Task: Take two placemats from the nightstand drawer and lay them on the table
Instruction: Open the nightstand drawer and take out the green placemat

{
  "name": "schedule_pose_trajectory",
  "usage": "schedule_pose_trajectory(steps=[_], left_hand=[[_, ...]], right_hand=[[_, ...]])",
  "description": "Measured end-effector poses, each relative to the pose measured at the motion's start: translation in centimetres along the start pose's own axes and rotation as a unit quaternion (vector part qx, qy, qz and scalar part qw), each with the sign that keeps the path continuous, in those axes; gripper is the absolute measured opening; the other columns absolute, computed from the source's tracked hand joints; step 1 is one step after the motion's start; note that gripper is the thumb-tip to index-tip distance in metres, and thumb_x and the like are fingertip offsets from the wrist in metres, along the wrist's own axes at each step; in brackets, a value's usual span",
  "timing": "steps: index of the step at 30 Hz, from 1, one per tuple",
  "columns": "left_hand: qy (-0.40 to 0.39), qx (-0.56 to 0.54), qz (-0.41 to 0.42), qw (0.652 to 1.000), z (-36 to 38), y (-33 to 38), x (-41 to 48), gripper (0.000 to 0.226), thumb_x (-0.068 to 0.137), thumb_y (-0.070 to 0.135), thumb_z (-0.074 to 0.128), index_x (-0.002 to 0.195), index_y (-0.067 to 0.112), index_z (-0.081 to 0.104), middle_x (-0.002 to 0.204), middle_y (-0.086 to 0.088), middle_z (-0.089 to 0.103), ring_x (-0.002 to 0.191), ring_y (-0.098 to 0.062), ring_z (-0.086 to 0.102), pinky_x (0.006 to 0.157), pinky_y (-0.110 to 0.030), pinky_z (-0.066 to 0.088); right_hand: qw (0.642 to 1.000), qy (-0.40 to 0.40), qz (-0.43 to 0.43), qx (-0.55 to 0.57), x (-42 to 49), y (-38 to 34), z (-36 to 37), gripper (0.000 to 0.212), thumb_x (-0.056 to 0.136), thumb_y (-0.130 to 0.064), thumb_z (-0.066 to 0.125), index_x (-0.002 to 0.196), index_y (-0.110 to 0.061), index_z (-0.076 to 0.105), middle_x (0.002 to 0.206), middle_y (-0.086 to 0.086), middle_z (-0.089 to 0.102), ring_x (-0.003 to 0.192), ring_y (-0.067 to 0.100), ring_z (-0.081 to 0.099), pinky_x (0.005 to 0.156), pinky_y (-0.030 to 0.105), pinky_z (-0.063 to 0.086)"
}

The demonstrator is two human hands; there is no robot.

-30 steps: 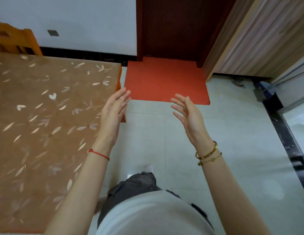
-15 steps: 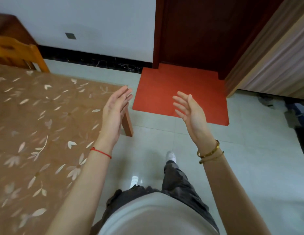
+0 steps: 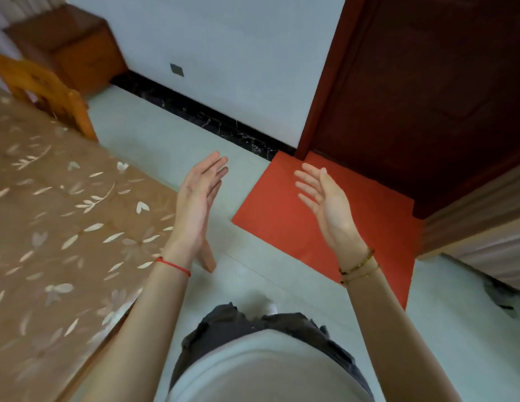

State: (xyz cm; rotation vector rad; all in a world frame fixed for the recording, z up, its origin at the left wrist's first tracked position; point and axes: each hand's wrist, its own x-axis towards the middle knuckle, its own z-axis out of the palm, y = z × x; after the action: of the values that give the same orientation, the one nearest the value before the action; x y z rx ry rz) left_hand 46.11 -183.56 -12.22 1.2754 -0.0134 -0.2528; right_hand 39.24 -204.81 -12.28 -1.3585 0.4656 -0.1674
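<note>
The bench (image 3: 58, 227) has slid leftward in view, and a wooden cabinet (image 3: 70, 44), probably the nightstand, has been brought into sight at far left. No placemats are seen. The left hand (image 3: 199, 198) and right hand (image 3: 325, 201) are held flat, empty.

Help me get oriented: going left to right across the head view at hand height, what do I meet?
Table → left hand → red mat → right hand → dark red door.
</note>
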Motion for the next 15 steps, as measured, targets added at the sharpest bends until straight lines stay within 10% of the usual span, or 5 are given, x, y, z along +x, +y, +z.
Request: schedule_pose_trajectory(steps=[15], left_hand=[[0.102, -0.009, 0.028, 0.994, 5.1, -0.6, 18.6, 0.035, 0.097, 0.023, 0.046, 0.129, 0.018, 0.059, 0.132, -0.002, 0.065, 0.125, -0.014, 0.059, 0.116, -0.036, 0.036]], right_hand=[[0.994, -0.099, 0.032, -0.015, 24.4, -2.8, 0.0, 0.044, 0.103, -0.043, 0.031, 0.131, -0.02, 0.056, 0.127, -0.002, 0.064, 0.12, 0.013, 0.058, 0.109, 0.04, 0.041]])
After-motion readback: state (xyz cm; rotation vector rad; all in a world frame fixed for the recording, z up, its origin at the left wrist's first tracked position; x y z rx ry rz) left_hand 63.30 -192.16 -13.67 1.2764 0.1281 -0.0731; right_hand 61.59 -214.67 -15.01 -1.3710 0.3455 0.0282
